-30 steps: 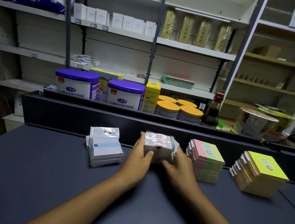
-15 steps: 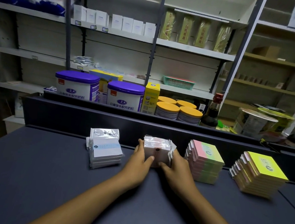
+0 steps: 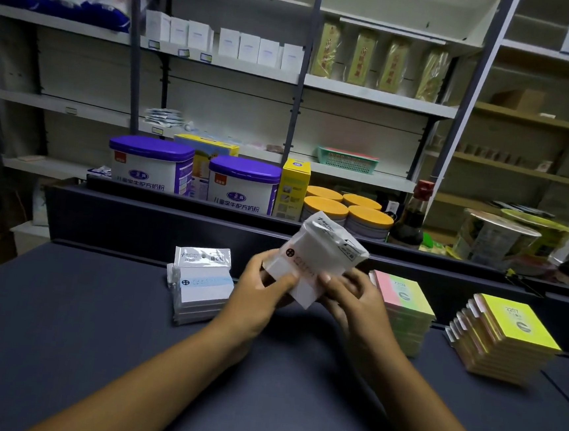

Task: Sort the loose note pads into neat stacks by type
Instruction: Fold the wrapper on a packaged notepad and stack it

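Fingers [image 3: 286,279] curled and pinching: left hand [image 3: 262,292] clamped on the lower left edge of the wrapped white note pads with the red band [image 3: 316,263], right hand [image 3: 355,297] clamped on the lower right, thumbs on the upper face, other fingers mostly hidden beneath. Held tilted, one corner down, above the dark table [image 3: 93,336] and clear of it; impossible to tell whether one packet or several. To do the step well: square the edges between both palms first, mind the slippery wrap, then lower flat into the gap between the two nearest stacks, red bands all facing one way. Around, from the left: stack of white pads with a blue band [image 3: 201,287], just beside the left hand, one packet leaning up at its back; then the gap; then the pink-and-green pad stack [image 3: 402,304], close behind the right hand, slightly fanned; then the yellow pad stack [image 3: 503,337], well apart, also fanned. Likely snag: knuckles nudging either neighbour on the way down. Behind the raised counter edge [image 3: 138,223], purple-lidded milk powder tins [image 3: 151,166], orange-lidded jars [image 3: 368,219] and a dark bottle [image 3: 413,216], all out of the way.
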